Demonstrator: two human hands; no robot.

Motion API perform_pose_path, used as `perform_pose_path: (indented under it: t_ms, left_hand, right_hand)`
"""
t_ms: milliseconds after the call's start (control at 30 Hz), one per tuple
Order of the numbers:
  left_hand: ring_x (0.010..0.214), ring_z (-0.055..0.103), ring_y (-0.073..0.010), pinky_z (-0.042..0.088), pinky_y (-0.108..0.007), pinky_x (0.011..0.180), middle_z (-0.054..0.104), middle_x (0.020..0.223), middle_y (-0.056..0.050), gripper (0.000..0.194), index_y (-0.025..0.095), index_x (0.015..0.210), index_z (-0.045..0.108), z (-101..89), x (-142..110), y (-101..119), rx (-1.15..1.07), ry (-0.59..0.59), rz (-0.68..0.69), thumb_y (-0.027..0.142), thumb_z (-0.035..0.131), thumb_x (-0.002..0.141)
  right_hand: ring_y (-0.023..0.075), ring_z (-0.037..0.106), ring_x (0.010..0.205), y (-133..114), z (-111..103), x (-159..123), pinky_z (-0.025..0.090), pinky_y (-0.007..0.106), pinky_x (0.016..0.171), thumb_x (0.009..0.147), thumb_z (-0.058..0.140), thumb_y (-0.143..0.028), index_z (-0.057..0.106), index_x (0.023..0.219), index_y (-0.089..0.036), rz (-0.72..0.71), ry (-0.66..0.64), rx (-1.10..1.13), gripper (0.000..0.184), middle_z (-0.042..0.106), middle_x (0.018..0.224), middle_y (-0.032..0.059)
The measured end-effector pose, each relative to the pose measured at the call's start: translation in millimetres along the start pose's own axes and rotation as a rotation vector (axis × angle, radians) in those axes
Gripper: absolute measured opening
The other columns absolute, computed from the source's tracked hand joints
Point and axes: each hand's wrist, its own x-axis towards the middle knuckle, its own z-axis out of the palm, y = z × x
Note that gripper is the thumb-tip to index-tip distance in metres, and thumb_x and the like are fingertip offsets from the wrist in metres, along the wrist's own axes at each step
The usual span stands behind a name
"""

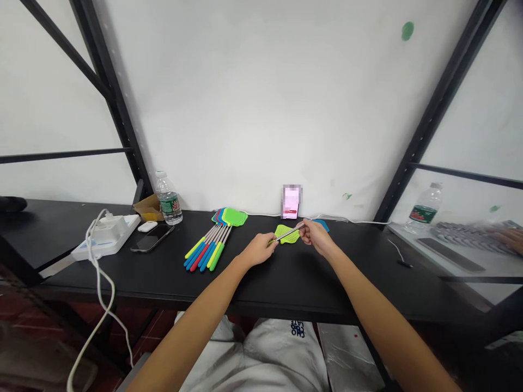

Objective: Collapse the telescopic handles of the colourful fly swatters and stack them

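Observation:
Between my two hands a thin metal shaft of a fly swatter (291, 232) slants up to the right. My left hand (258, 249) is closed on its lower end, where a bit of yellow-green shows. My right hand (315, 237) pinches its upper end. A yellow-green swatter head (281, 231) lies behind the shaft; whether it belongs to this shaft I cannot tell. Part of a blue swatter head (322, 224) shows behind my right hand. To the left lies a fanned pile of fly swatters (212, 245), with yellow, blue, red and green handles and a green head (236, 216) on top.
On the black table (163, 277) a phone (291, 201) leans against the wall. Left are a water bottle (169, 201), a cardboard box (147, 208), a dark phone (152, 239), a white case (147, 226) and a power strip (110, 239). A person's hand (509, 237) is far right.

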Motion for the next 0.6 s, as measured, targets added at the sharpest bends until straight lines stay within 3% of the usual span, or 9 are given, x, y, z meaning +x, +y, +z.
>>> perform_pose_path:
  t_ms: [600]
  left_hand:
    - [0.065,0.055,-0.014,0.038,-0.024,0.063,0.064,0.071,-0.001,0.025,0.018,0.082,0.063,2.5,0,0,0.013,0.053,0.011,0.034,0.045,0.091]
  right_hand:
    - [0.007,0.04,0.037,-1,19,-10,0.023,0.019,0.035,0.087,0.054,-0.047,0.051,0.073,-0.016,0.037,-0.015,-0.09,0.034,0.054,0.054,0.0009]
